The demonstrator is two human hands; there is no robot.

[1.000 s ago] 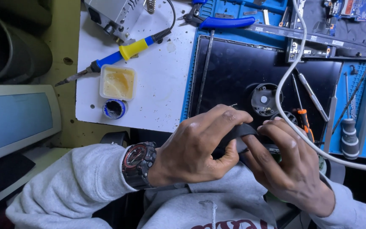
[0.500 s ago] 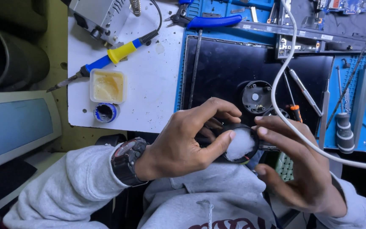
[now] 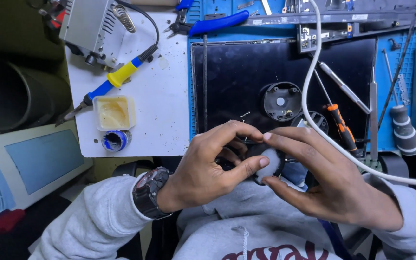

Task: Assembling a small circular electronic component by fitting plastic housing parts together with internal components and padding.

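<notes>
Head view: left hand [image 3: 208, 168] and right hand [image 3: 328, 185] meet at lower centre of frame, above grey sweatshirt [image 3: 246, 226]. Fingers of both hands clamped on small round black part [image 3: 268, 163] with pale face, held between them just below black panel [image 3: 266, 82]. Round black housing [image 3: 281, 101] lies on panel, near above hands. White cable [image 3: 314, 96] runs over right hand. Soldering iron [image 3: 114, 82] at upper left on white tabletop [image 3: 164, 115].

An electronics repair workshop: soldering iron [image 3: 116, 79], blue work mat [image 3: 386, 96], screwdrivers [image 3: 341, 127] and pliers [image 3: 213, 23] crowd the bench.
</notes>
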